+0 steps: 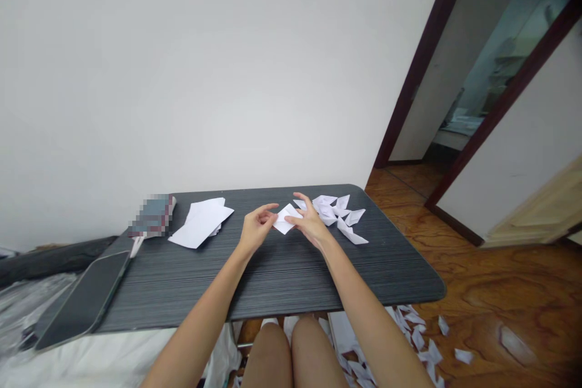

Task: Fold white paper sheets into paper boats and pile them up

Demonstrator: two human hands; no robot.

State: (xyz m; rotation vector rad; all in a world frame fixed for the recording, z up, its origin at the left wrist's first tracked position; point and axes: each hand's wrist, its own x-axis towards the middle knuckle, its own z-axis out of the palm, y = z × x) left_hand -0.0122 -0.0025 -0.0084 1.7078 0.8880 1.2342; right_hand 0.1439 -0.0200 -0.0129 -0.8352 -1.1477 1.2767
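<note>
My left hand (259, 227) and right hand (311, 223) reaching forward over the dark tabletop (159, 288), index fingers lifted, thumbs and curled fingers pinching opposite sides of a small white paper diamond (284, 224) between them

Head camera: the only view, worn on the head, looking from above the knees (268, 354), which appear at the bottom edge.
Facing: forward and down, across the dark table (182, 291), toward the white wall (204, 73).
Nearness: the forearms (202, 315) enter large from below; the left hand (257, 227) and the right hand (313, 224) look rather small, under the centre.
Right side: wide enough to include a door frame (418, 73), seen slanted.
</note>
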